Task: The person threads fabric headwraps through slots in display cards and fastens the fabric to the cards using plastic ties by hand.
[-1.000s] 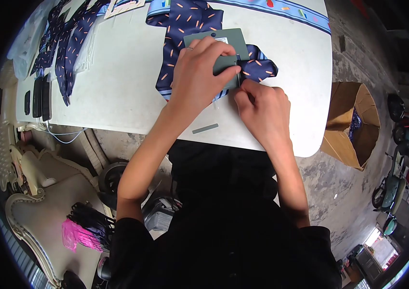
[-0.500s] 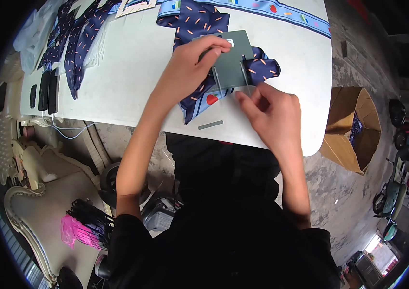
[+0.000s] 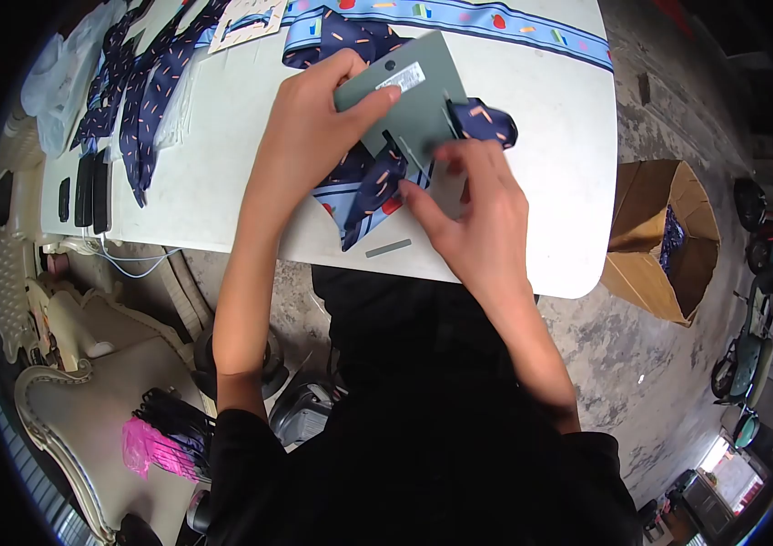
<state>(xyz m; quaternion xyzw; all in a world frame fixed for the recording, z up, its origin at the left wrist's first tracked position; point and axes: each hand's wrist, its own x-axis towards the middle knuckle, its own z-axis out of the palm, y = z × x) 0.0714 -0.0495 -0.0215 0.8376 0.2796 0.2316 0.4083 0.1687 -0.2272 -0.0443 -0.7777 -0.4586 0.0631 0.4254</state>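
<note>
A grey-green card (image 3: 423, 109) with a white label and a round hole is tilted up off the table. My left hand (image 3: 318, 109) is closed on its left side, thumb lying over the face by the label. Navy fabric with an orange pencil-like print (image 3: 486, 123) passes around the card, sticking out at right and lower left. Two thin strips stand at slits in the card. My right hand (image 3: 473, 196) is at the card's lower edge, thumb by the navy fabric and forefinger near the strips, with a gap between them. Some fingertips are blurred.
A grey strip (image 3: 388, 248) lies near the front edge of the white table (image 3: 222, 182). More printed navy fabric (image 3: 145, 118), a light-blue patterned band (image 3: 532, 35) and black devices with cables (image 3: 93, 191) are on it. An open cardboard box (image 3: 646, 246) stands at right.
My left hand has gone from resting over the card to gripping its side, and the card has tilted up. My right hand has moved left and up to the card's lower edge.
</note>
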